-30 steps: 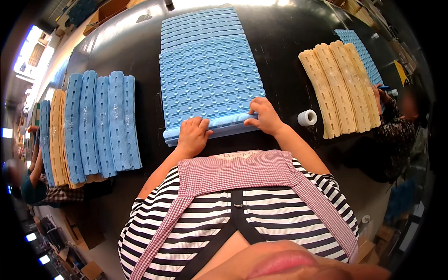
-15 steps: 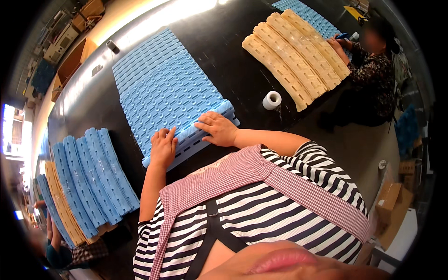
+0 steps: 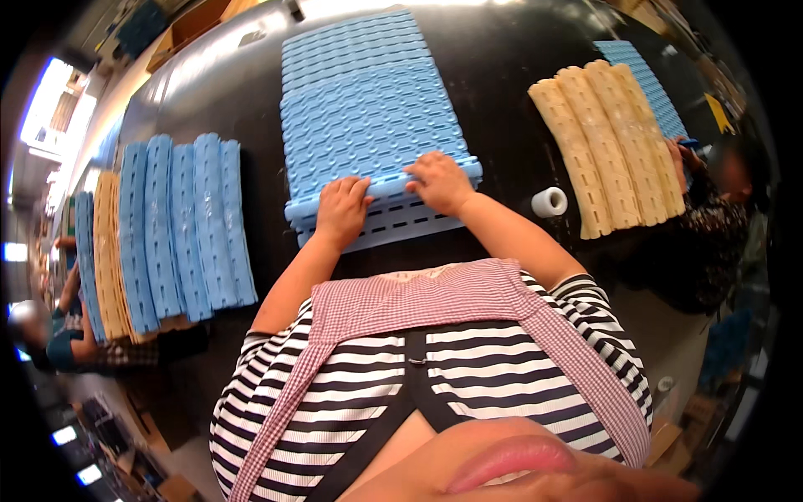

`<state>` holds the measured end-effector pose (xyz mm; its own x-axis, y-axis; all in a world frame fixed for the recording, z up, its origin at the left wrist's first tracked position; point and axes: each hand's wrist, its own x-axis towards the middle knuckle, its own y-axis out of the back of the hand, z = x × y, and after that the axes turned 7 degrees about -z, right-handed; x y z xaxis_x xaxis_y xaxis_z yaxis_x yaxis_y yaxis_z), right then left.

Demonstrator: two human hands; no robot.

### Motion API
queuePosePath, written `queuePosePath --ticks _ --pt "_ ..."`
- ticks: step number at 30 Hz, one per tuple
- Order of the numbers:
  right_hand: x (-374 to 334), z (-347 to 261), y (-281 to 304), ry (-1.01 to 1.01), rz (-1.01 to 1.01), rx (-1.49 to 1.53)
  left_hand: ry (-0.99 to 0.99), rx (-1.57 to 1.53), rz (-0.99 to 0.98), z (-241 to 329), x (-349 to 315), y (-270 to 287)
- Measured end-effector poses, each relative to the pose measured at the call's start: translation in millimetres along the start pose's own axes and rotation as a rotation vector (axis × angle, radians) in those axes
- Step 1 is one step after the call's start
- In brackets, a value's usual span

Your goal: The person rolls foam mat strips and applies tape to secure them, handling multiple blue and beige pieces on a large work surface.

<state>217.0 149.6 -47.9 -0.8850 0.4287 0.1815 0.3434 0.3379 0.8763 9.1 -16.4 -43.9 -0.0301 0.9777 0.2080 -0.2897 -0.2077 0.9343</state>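
A long light-blue plastic mat [image 3: 368, 109] with raised bumps and slots lies on the black table in front of me. Its near end is folded back over itself into a thick edge along the front. At the left part of this fold, my left hand [image 3: 341, 211] grips it with bent fingers on top. Toward the fold's right end, my right hand [image 3: 442, 182] holds it in the same way, fingertips curled over the top. Slots show on the underside of the near flap below my hands. The thumbs are partly hidden.
Folded blue mats [image 3: 186, 230] stand in a row at the left beside a tan one [image 3: 109, 251]. To the right are a white tape roll [image 3: 549, 202] and folded tan mats [image 3: 611, 151]. A co-worker [image 3: 719, 209] sits at the right by another blue mat [image 3: 644, 79]; another person [image 3: 71, 335] is at far left.
The view has turned, so the mat now lies straighter ahead and the side stacks have shifted. Both hands stay on the folded near edge, with the fingers more curled over it.
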Motion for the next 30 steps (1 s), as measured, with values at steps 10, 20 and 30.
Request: queuePosePath --ticks 10,20,30 --pt "-6 -14 -6 0.063 0.222 -0.049 0.092 0.022 -0.075 -13 14 -1" --pt "3 -2 -20 0.086 0.122 -0.166 0.041 0.003 -0.124 -40 60 19" --pt "82 25 -5 -0.041 0.037 -0.26 0.086 0.272 -0.054 -9 54 -13"
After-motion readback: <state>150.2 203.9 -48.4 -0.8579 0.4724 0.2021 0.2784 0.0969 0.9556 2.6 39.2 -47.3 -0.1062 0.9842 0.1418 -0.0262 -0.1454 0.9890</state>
